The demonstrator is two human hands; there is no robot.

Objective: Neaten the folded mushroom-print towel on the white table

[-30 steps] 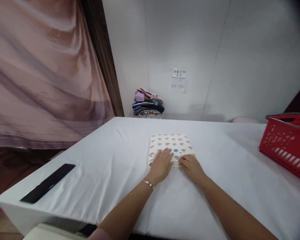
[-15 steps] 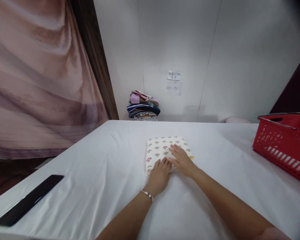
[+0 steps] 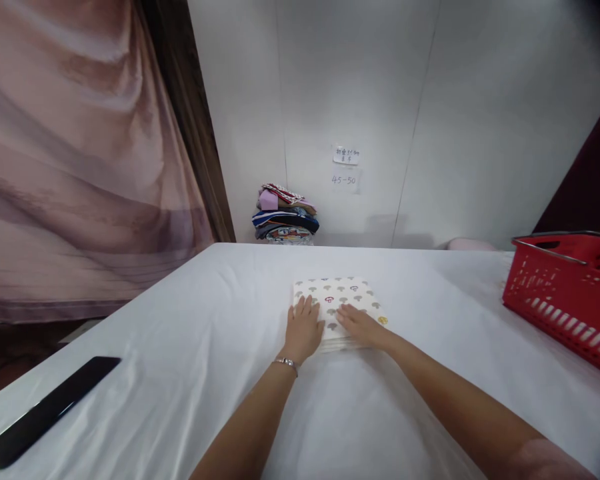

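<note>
Both hands palm-down, fingers flat and spread, gripping nothing. Left hand (image 3: 303,328) and right hand (image 3: 360,326) press side by side on the near half of the folded mushroom-print cloth (image 3: 337,297), forearms stretched forward. Cloth lies mid white table (image 3: 180,347). Red basket (image 3: 565,293) at right edge, black bar (image 3: 45,410) at left.

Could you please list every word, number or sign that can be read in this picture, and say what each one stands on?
"45-50": handwritten on the lower paper note stuck to the white wall.
Upper paper note on the same wall: handwritten characters, too small and blurred to read.
Folded patterned cloth under the hands: printed mushroom-like shapes only, no lettering.
Red basket, black flat object and stack of folded clothes: no readable text.
</note>
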